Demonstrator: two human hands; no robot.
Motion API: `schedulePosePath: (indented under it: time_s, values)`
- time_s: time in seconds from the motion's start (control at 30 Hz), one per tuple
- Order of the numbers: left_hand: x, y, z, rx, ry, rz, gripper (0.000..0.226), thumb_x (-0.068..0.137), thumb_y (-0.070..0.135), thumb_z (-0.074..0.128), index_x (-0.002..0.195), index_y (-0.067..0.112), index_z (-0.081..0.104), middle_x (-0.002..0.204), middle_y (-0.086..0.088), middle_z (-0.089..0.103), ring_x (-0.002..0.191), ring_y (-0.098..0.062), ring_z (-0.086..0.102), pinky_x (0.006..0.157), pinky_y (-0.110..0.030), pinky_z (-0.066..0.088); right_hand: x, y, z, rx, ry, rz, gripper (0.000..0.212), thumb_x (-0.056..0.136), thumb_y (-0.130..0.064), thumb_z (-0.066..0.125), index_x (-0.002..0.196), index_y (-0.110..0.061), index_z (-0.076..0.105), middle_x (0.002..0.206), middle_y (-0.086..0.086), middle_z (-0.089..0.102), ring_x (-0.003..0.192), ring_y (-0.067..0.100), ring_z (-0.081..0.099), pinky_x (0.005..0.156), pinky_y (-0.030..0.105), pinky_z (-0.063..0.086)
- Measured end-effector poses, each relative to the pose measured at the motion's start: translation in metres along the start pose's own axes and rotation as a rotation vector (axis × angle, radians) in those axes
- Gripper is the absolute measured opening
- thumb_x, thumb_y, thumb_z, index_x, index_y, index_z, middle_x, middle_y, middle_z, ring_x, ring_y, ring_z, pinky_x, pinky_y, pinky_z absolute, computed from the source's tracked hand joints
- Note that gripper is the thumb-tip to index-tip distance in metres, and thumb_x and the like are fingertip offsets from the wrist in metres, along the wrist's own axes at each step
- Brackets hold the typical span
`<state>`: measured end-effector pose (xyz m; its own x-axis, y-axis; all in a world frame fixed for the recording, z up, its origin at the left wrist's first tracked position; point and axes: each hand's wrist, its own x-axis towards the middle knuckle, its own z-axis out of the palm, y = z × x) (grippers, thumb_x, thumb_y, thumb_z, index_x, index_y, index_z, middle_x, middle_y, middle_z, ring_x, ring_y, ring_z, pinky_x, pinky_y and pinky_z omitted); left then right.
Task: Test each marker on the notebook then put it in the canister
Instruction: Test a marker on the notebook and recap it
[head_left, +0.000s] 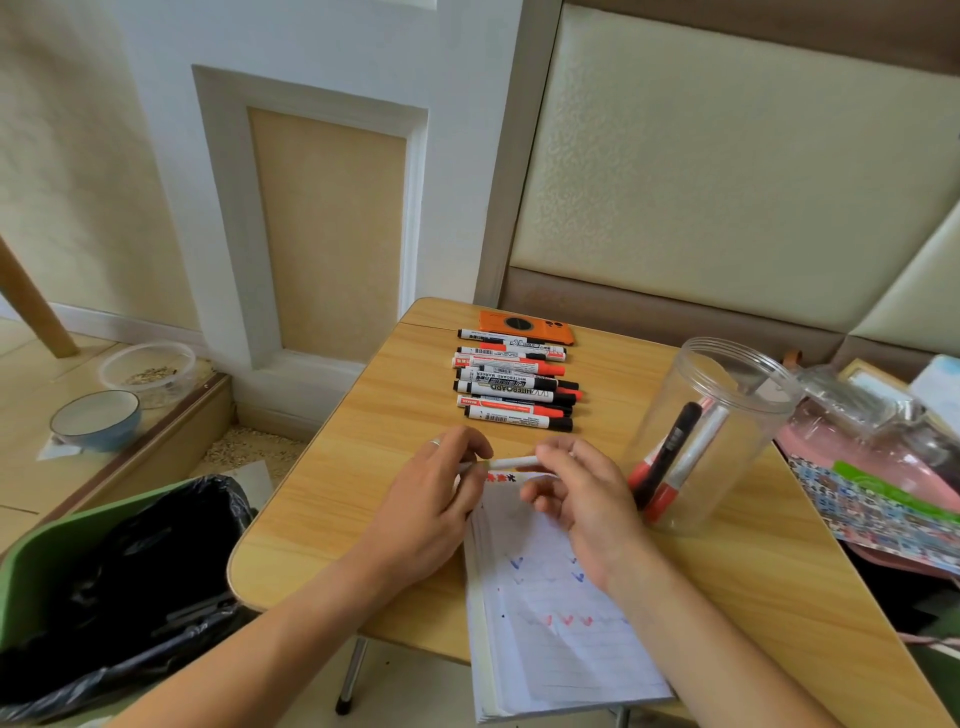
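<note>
Both hands hold one white marker (511, 462) level above the top edge of the open notebook (550, 613). My left hand (436, 493) pinches its left end and my right hand (582, 493) grips its right end; I cannot tell whether a cap is on. The notebook page carries blue and red tick marks. A clear plastic canister (717, 431) stands to the right with several markers leaning inside. A pile of several whiteboard markers (514, 387) with red and black caps lies farther back on the wooden table (374, 457).
An orange phone (524, 327) lies behind the marker pile. A green bin with a black bag (119, 582) stands at the table's left. Plastic bags and printed papers (878, 467) crowd the right edge. Bowls (98, 418) sit on the floor at left.
</note>
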<state>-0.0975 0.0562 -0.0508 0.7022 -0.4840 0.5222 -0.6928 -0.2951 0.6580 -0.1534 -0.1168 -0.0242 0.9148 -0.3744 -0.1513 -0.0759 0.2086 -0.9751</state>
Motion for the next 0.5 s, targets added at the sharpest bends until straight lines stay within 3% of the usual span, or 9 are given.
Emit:
schedulePosePath:
  time_s: [0.13,0.2,0.3,0.5]
  values:
    - [0.0012,-0.0009,-0.0022,-0.035,0.011,0.017,0.017,0.096,0.034,0.066,0.109,0.025,0.058,0.091,0.015,0.052,0.076,-0.009,0.052,0.063,-0.016,0.035,-0.0027,0.0012,0.0053,-0.136,-0.098,-0.024,0.013,0.107,-0.013,0.054,0.105,-0.003,0.062,0.082,0.016,0.073,0.063,0.023,0.069,0.054,0.024,0.053]
    - [0.0023,-0.0026,-0.0038,-0.042,-0.016,0.024,0.021,0.092,0.034,0.072,0.109,0.028,0.061,0.095,0.015,0.057,0.078,-0.011,0.056,0.064,-0.021,0.043,-0.003,0.0021,0.0062,-0.169,-0.11,-0.031,0.016,0.107,-0.014,0.052,0.105,0.0,0.061,0.081,0.017,0.072,0.064,0.024,0.068,0.055,0.025,0.053]
    - [0.0027,-0.0033,-0.0045,-0.053,-0.019,0.004,0.014,0.092,0.024,0.072,0.104,0.028,0.066,0.088,0.016,0.066,0.078,-0.01,0.061,0.067,-0.029,0.049,-0.0042,0.0036,0.007,-0.233,-0.12,-0.053,0.016,0.106,-0.014,0.053,0.104,0.0,0.061,0.079,0.013,0.073,0.063,0.023,0.067,0.056,0.027,0.052]
    - [0.0021,-0.0027,-0.0066,-0.133,0.008,-0.048,0.009,0.094,0.014,0.069,0.095,0.023,0.067,0.078,0.012,0.067,0.073,-0.013,0.066,0.063,-0.023,0.048,-0.0072,0.0047,0.009,-0.327,-0.137,-0.077,0.015,0.105,-0.019,0.058,0.103,-0.005,0.061,0.077,0.003,0.073,0.065,0.021,0.067,0.057,0.027,0.05]
